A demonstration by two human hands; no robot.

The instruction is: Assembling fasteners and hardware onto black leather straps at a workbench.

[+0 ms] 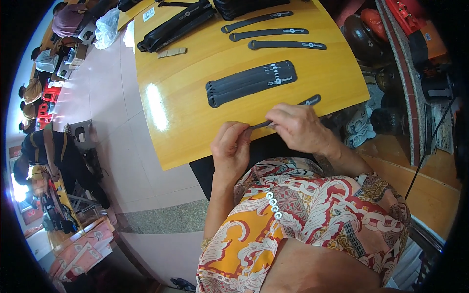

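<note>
Between my two hands a black strap [260, 125] is stretched over the table's near edge. The fingers of my left hand [230, 146] pinch it at one end. My right hand [300, 128] closes on it further along, and the strap's printed rounded tip [311, 100] sticks out beyond the knuckles. A small pale glint shows under the right fingertips; I cannot make out what it is. Just beyond my hands lies an overlapping stack of black straps [251, 84], their holed ends to the left. Farther back, three single straps lie side by side, the nearest strap [288, 45] among them.
The yellow wooden table [185, 117] carries a long black bundle [177, 25] and a small cardboard piece [172, 52] at the back left. A dark bundle [249, 6] lies at the far edge. Shoes [360, 128] and dark jars stand right. Other people sit at left.
</note>
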